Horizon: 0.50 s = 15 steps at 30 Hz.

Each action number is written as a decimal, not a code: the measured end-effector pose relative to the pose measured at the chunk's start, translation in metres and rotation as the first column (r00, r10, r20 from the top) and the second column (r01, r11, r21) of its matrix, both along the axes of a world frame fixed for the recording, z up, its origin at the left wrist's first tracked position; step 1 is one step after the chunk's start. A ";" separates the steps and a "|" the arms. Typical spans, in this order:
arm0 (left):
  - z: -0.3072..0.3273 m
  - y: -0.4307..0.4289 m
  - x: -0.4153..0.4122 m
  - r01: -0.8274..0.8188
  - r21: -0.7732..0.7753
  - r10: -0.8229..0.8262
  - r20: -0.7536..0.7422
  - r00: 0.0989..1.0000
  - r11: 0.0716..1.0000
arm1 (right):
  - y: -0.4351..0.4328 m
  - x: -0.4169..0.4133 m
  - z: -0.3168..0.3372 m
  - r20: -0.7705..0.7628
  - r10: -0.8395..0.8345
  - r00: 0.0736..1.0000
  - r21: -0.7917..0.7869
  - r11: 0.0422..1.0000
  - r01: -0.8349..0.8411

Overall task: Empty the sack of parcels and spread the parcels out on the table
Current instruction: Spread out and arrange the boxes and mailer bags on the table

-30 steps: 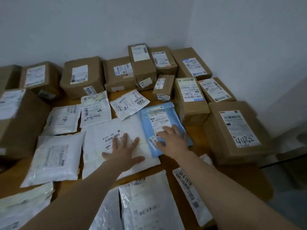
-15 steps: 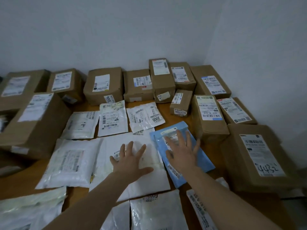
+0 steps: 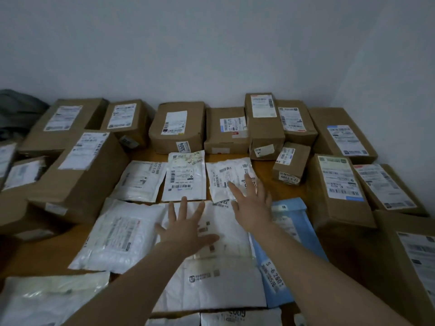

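Observation:
Parcels cover the wooden table [image 3: 263, 167]. My left hand [image 3: 188, 229] lies flat with spread fingers on a large white mailer [image 3: 219, 274] in the middle. My right hand [image 3: 253, 203] is open with fingers apart, stretched over the near edge of a small white mailer [image 3: 226, 177]; I cannot tell whether it touches it. A blue mailer [image 3: 294, 231] lies just right of my right forearm, partly under the white one's edge. Two more white mailers [image 3: 186, 177] [image 3: 141, 180] lie in a row to the left.
Brown cardboard boxes line the back wall [image 3: 177, 128] and the right side [image 3: 336, 187]. A big box [image 3: 80, 175] stands at the left. More white mailers [image 3: 122, 236] [image 3: 47, 300] lie at the near left. A grey sack-like cloth [image 3: 16, 111] shows at far left.
My right hand has left the blue mailer and moved forward and left over the small white mailer. The left hand stays on the large white mailer. The view has tilted up and left.

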<state>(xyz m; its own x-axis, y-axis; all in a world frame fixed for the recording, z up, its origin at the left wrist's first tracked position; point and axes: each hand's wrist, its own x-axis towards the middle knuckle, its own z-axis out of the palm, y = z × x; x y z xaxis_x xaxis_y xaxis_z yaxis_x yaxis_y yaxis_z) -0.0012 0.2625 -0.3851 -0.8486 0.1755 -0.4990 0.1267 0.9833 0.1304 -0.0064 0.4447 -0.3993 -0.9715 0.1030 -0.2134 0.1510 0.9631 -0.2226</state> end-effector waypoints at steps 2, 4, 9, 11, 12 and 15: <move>-0.006 -0.013 -0.008 -0.007 -0.035 0.009 0.040 0.999 0.999 | 0.002 -0.017 -0.008 0.085 0.069 0.994 0.025 0.997 -0.071; -0.013 -0.021 -0.011 -0.002 -0.061 0.007 0.084 0.996 0.998 | 0.007 -0.026 -0.015 0.177 0.040 0.983 0.040 0.998 -0.048; -0.017 -0.026 -0.005 0.021 -0.069 -0.015 0.087 0.996 0.997 | 0.009 -0.030 -0.016 0.171 -0.022 0.985 0.114 0.994 0.002; -0.010 -0.030 0.001 -0.024 -0.081 0.023 -0.017 1.000 0.996 | -0.001 -0.023 -0.009 0.082 0.008 0.997 0.120 0.993 -0.018; -0.005 -0.035 0.004 -0.056 -0.088 0.049 -0.079 0.996 0.995 | -0.009 -0.017 -0.004 0.041 0.039 0.998 0.103 0.994 -0.043; 0.005 -0.057 0.011 -0.146 -0.106 0.128 -0.155 0.980 0.984 | -0.043 0.010 0.008 0.017 0.177 0.984 -0.006 0.984 -0.177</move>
<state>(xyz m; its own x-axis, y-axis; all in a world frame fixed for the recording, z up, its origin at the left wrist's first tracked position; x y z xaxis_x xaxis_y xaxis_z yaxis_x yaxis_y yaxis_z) 0.0094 0.2053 -0.3803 -0.9262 0.0005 -0.3771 -0.0012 1.0000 0.0042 0.0033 0.4012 -0.3910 -0.9704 -0.0714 -0.2306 -0.0179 0.9739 -0.2262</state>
